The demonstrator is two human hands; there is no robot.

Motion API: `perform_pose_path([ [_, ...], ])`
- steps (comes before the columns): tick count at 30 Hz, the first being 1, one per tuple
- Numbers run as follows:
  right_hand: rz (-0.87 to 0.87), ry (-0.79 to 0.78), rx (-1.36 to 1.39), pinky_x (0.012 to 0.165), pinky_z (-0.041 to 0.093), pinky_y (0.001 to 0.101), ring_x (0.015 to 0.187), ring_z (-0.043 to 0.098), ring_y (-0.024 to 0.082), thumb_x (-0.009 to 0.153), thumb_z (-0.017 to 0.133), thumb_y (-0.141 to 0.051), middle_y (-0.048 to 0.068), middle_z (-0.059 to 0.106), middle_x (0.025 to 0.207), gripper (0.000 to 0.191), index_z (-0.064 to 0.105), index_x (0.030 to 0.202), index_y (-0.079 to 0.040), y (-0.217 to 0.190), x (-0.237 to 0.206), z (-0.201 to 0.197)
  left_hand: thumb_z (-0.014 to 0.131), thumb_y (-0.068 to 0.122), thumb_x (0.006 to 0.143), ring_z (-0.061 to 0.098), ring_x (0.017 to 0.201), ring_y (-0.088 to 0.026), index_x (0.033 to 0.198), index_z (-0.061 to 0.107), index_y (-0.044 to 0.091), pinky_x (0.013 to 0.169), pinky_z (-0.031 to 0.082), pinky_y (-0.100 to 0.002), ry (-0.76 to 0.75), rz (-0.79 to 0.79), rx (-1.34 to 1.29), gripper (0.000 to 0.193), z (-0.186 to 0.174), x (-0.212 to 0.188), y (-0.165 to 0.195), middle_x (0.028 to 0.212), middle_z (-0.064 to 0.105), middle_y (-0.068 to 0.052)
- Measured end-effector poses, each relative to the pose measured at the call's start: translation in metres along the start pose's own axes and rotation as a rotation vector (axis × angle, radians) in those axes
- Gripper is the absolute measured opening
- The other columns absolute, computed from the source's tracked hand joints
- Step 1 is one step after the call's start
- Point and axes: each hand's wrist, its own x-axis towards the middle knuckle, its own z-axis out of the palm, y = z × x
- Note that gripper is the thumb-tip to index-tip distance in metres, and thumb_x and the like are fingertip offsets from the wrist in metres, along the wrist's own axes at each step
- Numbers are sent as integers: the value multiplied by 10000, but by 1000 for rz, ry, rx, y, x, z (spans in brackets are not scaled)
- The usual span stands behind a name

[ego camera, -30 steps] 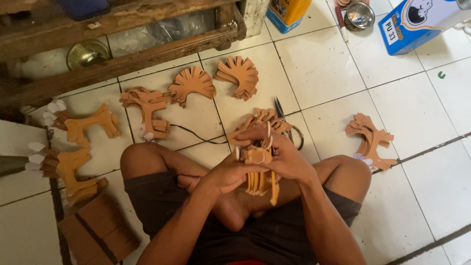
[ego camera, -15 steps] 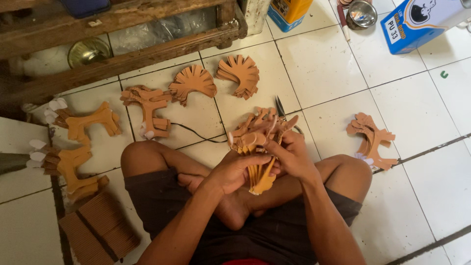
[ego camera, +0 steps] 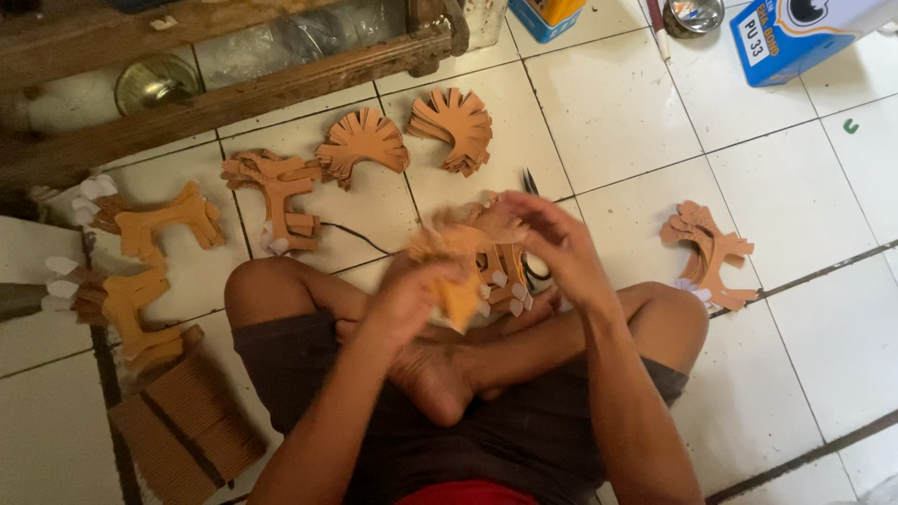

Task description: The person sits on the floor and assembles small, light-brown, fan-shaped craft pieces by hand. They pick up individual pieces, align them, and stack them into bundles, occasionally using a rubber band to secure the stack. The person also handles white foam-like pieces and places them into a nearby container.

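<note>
I sit cross-legged on a white tiled floor. My left hand [ego camera: 412, 295] grips a brown cardboard cutout piece [ego camera: 454, 271], blurred by motion. My right hand [ego camera: 552, 243] is raised beside it, fingers spread, touching the top of the same piece. Under the hands lies a small pile of similar cutouts [ego camera: 500, 271] with white tips. Black scissors [ego camera: 533, 266] are partly hidden behind my right hand.
Fan-shaped cardboard stacks [ego camera: 363, 143] [ego camera: 456, 126] lie ahead, branching cutouts [ego camera: 281, 196] [ego camera: 154, 224] [ego camera: 131, 309] to the left, another stack [ego camera: 711, 252] at right. Corrugated cardboard [ego camera: 182, 425] sits by my left knee. A wooden frame [ego camera: 234, 89], a blue box [ego camera: 795, 37] and a tin [ego camera: 692, 14] stand farther off.
Both hands have lifted the cutout piece higher and turned it; my right hand has opened its fingers and moved up to the right.
</note>
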Motion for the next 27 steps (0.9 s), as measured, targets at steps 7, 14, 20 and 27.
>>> perform_pose_path([
  [7, 370, 71, -811, 813, 587, 412, 934, 762, 318, 943, 697, -285, 160, 789, 1034, 301, 743, 1140, -63, 86, -19, 17, 747, 108, 869, 622, 750, -166, 986, 708, -10, 723, 525, -318, 154, 93, -106, 170, -49, -11, -1, 883, 706, -84],
  [14, 297, 101, -1027, 661, 551, 512, 850, 690, 436, 774, 803, -460, 241, 675, 1067, 656, 578, 1171, 12, 121, -22, 84, 732, 232, 909, 572, 635, -148, 970, 649, 104, 663, 533, -313, 211, 10, -178, 164, -58, -6, -26, 739, 614, -27],
  [20, 222, 2, -1085, 668, 558, 495, 860, 689, 415, 851, 732, -326, 238, 657, 1089, 475, 617, 1189, -13, 129, -11, 92, 730, 280, 925, 575, 674, -106, 956, 628, 133, 646, 496, -263, 305, -30, -121, 182, -65, -8, -29, 771, 618, 18],
  [27, 15, 171, -913, 765, 543, 454, 904, 682, 399, 839, 742, -146, 194, 693, 958, 241, 651, 1018, -12, 103, -20, 80, 744, 285, 914, 474, 564, -98, 965, 642, 157, 541, 407, -253, 304, -6, -126, 171, -65, -11, -28, 648, 514, 29],
])
